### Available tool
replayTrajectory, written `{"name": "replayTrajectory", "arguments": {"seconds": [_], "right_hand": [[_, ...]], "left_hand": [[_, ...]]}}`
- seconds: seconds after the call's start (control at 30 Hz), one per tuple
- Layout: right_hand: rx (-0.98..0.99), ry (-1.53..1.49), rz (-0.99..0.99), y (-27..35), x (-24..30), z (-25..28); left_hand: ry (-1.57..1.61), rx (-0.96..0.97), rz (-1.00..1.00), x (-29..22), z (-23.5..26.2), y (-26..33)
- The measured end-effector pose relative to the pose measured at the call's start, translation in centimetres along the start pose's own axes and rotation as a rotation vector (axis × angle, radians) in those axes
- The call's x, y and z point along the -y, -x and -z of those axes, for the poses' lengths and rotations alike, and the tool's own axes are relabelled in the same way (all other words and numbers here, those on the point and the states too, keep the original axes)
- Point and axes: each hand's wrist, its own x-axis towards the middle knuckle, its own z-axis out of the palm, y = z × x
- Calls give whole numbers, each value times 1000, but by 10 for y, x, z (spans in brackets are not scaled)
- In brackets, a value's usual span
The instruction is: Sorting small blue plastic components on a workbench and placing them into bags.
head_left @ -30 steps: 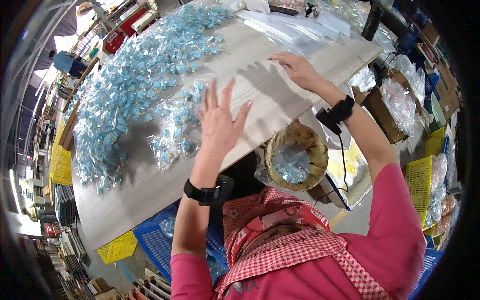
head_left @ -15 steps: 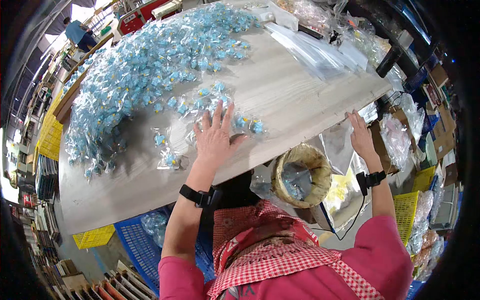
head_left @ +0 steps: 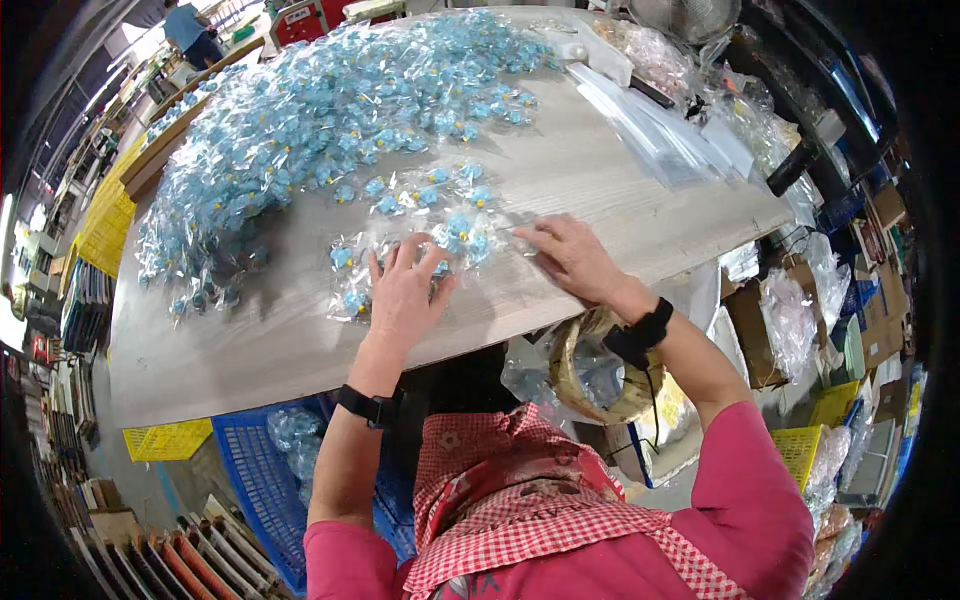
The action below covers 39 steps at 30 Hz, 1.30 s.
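Observation:
Small clear plastic packets (head_left: 470, 232), each with a light-blue and yellow item inside, lie loosely grouped on the table (head_left: 250, 365). My left hand (head_left: 405, 295) rests over the near packets, its fingers spread and open, with two packets beside it on the left. To the right of the group is my right hand (head_left: 575, 260), palm down and open. Its fingers reach toward the packets' edge, slightly bent, and its thumb is partly hidden. Neither hand visibly grips anything. A large heap of the same packets (head_left: 330, 110) covers the far left of the table.
Flat clear plastic bags (head_left: 660, 135) lie at the table's far right. A round bin (head_left: 560, 375) with a worn rim stands below the near edge, partly behind my right forearm. A blue crate (head_left: 250, 470) sits below left. A person (head_left: 190, 35) stands far off at upper left.
My right hand has come left from beyond the table's right edge to the packets. My left hand has moved slightly nearer. The loose packets are bunched closer together between the hands.

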Motion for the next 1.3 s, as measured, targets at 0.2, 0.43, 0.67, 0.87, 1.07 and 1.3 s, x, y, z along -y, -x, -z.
{"name": "replayTrajectory", "arguments": {"seconds": [0.2, 0.43, 0.67, 0.87, 1.07, 1.3], "right_hand": [[-19, -114, -219, -21, -41, 27], [-39, -15, 196, -152, -13, -1], [65, 120, 187, -150, -25, -55], [-45, 79, 2, -104, -44, -36], [-77, -48, -100, -58, -60, -11], [160, -190, -275, 43, -17, 55]], "left_hand": [[180, -170, 28, 15, 18, 7], [44, 100, 63, -10, 5, -1], [-20, -20, -1, -3, -7, 2], [-32, -72, -87, -24, 1, -9], [1, 76, -110, -27, -9, -21], [682, -159, -120, -27, -15, -27]]}}
